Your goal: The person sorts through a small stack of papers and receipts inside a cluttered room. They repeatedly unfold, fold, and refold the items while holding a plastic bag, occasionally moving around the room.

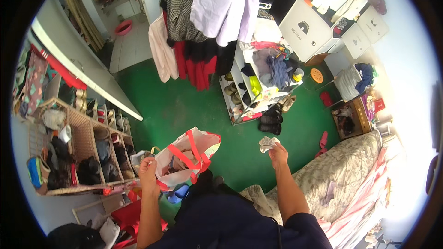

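My left hand grips the rim of a white tote bag with red straps, which hangs with its mouth facing up. Inside the bag lie brownish and dark items, too jumbled to name. On the other side, my right hand pinches a small crumpled whitish cloth, held out over the green floor and apart from the bag. The cloth could be a sock, but its shape does not settle it.
A wicker shelf with shoes stands left, by a white door. Ahead are hanging clothes and a shoe rack heaped with clothing, black shoes beside it. A bed is at right, blue slippers near my feet.
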### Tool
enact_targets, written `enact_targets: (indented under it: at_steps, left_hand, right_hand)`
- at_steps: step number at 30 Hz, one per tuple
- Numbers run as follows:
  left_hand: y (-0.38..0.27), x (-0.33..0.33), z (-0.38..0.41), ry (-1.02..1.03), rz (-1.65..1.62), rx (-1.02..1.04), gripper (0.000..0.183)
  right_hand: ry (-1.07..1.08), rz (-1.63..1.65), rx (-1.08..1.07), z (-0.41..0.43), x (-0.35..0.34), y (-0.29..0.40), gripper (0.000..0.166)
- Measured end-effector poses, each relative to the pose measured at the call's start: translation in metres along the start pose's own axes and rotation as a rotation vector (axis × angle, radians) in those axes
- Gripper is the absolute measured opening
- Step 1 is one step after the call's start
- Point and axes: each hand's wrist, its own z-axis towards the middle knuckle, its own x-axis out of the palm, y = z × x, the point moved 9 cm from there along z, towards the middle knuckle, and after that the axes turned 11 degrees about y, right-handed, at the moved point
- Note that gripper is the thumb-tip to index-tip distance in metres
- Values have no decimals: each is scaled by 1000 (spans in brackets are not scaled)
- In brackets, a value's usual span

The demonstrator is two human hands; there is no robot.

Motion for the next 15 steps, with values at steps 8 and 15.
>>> enact_targets:
  at_steps: [8,15]
  left_hand:
    - [-21,51,95,46,159,-43,12]
    - [-22,90,148,-23,230,-96,17]
  right_hand:
    - [-79,58,7,89,23,23,43]
    - [51,196,-15,230,24,7,49]
